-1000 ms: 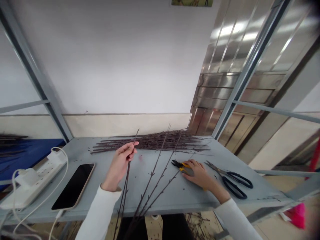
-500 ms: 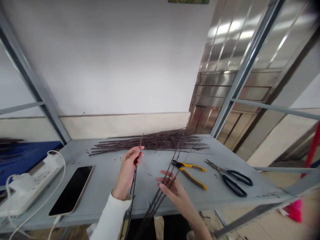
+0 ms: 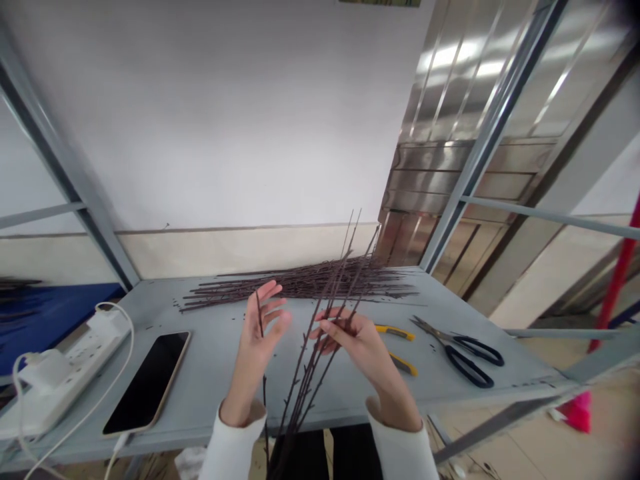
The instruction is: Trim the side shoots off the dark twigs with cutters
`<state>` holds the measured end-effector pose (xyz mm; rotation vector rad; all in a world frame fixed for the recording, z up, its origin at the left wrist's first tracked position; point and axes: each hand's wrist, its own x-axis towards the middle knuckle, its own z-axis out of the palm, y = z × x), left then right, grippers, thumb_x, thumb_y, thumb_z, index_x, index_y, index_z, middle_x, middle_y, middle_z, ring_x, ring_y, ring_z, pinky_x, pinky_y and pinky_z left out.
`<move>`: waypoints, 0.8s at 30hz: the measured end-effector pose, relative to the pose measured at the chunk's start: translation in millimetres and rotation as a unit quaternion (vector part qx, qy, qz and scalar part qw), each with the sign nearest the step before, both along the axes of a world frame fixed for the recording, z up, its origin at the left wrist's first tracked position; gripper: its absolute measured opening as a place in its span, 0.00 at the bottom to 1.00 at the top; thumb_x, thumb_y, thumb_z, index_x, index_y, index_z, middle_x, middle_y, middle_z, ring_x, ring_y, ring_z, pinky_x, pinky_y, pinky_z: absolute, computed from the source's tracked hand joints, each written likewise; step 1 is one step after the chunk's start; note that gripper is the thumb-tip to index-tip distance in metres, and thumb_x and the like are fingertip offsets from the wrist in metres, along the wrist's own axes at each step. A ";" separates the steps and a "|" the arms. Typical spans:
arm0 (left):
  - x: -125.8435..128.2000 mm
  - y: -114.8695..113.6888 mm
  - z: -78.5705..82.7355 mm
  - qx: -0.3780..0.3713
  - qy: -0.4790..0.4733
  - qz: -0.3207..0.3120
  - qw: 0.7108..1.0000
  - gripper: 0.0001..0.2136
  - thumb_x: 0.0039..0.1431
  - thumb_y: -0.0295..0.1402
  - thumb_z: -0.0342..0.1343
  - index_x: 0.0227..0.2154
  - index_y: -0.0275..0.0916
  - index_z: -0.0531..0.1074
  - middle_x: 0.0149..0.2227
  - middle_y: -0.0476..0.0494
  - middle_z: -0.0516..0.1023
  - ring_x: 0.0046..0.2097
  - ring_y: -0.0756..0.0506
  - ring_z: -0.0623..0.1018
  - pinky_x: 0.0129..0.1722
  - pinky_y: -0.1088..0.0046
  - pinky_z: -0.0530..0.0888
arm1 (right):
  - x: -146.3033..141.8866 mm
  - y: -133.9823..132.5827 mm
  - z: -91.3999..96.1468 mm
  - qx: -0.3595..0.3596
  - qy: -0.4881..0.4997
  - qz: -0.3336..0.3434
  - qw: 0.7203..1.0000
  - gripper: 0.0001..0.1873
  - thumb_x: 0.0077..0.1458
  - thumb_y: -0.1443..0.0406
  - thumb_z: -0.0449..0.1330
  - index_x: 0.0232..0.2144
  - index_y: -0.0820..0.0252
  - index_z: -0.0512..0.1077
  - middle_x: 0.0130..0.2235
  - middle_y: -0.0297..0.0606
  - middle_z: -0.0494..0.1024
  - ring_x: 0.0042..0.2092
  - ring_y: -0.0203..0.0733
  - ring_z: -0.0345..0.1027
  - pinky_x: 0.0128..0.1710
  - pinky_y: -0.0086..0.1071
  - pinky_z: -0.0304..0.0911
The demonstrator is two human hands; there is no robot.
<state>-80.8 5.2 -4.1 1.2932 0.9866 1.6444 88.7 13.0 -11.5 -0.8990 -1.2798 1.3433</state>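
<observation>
My right hand (image 3: 347, 331) is closed round several thin dark twigs (image 3: 309, 360), thumb and fingers pinching them. Their tips rise above the hand, and their lower ends gather below the table edge near my lap. My left hand (image 3: 264, 323) is raised beside them with its fingers apart. A single dark twig (image 3: 260, 313) stands along its palm side, not visibly gripped. Behind both hands lies a long pile of similar twigs (image 3: 300, 283) on the grey table. Yellow-handled cutting pliers (image 3: 403, 364) lie beyond my right wrist, their jaws hidden by that hand.
Scissors with dark handles (image 3: 465, 357) lie at the right of the table (image 3: 215, 360). At left are a phone (image 3: 147, 383) on a charging cable and a white power strip (image 3: 65, 383) with plugs. Metal posts (image 3: 453, 220) frame the table; a wall stands behind it.
My right hand has moved up with its twigs and now covers the pliers' jaws. My left hand has loosened from its twigs and spread its fingers; one twig stays against it.
</observation>
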 end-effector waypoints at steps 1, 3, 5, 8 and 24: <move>-0.7 -1.5 -6.0 -0.009 0.000 -0.007 1.000 0.23 0.50 0.38 0.62 0.49 0.44 0.66 0.53 0.40 0.70 0.48 0.43 0.73 0.49 0.66 0.69 | -0.3 2.2 5.9 0.007 0.002 -0.002 1.000 0.21 0.42 0.51 0.66 0.31 0.62 0.73 0.24 0.36 0.80 0.21 0.34 0.71 0.24 0.29 0.70; 0.7 -5.2 -17.9 -0.042 0.007 -0.046 0.998 0.23 0.48 0.37 0.64 0.48 0.43 0.67 0.52 0.39 0.71 0.48 0.42 0.73 0.48 0.65 0.69 | -1.7 5.5 14.4 0.020 0.000 -0.006 1.000 0.21 0.43 0.51 0.66 0.32 0.62 0.73 0.24 0.35 0.79 0.21 0.34 0.71 0.24 0.30 0.71; 5.6 -8.9 -26.9 -0.063 0.018 -0.086 0.994 0.23 0.44 0.36 0.66 0.45 0.42 0.69 0.49 0.39 0.74 0.46 0.42 0.75 0.46 0.66 0.70 | -4.0 7.9 18.2 0.031 -0.007 -0.014 0.999 0.21 0.44 0.51 0.65 0.33 0.61 0.73 0.23 0.32 0.78 0.21 0.34 0.71 0.24 0.29 0.71; 14.9 -10.6 -32.3 -0.091 0.044 -0.087 0.991 0.17 0.44 0.35 0.66 0.39 0.39 0.73 0.38 0.42 0.78 0.36 0.45 0.75 0.37 0.70 0.72 | -7.2 11.0 17.2 0.041 -0.017 -0.019 0.999 0.21 0.45 0.52 0.65 0.35 0.62 0.73 0.24 0.32 0.77 0.23 0.35 0.72 0.25 0.30 0.72; 29.1 8.0 -40.7 -0.157 0.030 -0.078 0.984 0.12 0.43 0.39 0.65 0.29 0.37 0.79 0.29 0.43 0.81 0.32 0.44 0.77 0.34 0.71 0.72 | 0.7 22.9 -22.2 0.014 0.025 -0.108 0.994 0.20 0.39 0.53 0.69 0.30 0.60 0.73 0.22 0.32 0.75 0.22 0.37 0.70 0.24 0.32 0.69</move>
